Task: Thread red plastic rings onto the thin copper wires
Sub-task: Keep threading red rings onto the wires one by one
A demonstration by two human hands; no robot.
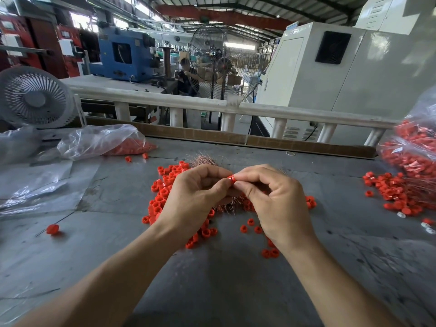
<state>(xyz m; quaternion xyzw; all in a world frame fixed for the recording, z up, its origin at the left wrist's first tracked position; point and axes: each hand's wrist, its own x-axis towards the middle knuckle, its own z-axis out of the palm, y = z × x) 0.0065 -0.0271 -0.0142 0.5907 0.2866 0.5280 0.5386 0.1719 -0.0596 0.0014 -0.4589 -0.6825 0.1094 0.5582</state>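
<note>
Head view: one ring pinched between both hands above the pile

Head camera looks down on a grey, scuffed tabletop. Both hands meet over it: the left hand and the right hand pinch one red ring between thumb and fingertips, the other fingers curled in. Any wire passing through it is too fine to make out here.

To do this step well, I judge the ring's bore should be held steady and square to the wire tip, with the wire gripped close to its end so it cannot buckle (thin copper bends readily).

Loose rings lie scattered beneath the hands: small, glossy, hard plastic, short tubes with notched rims. A hairlike bundle of copper wires fans out behind them. Crinkled clear bags hold more rings at left and right.
</note>
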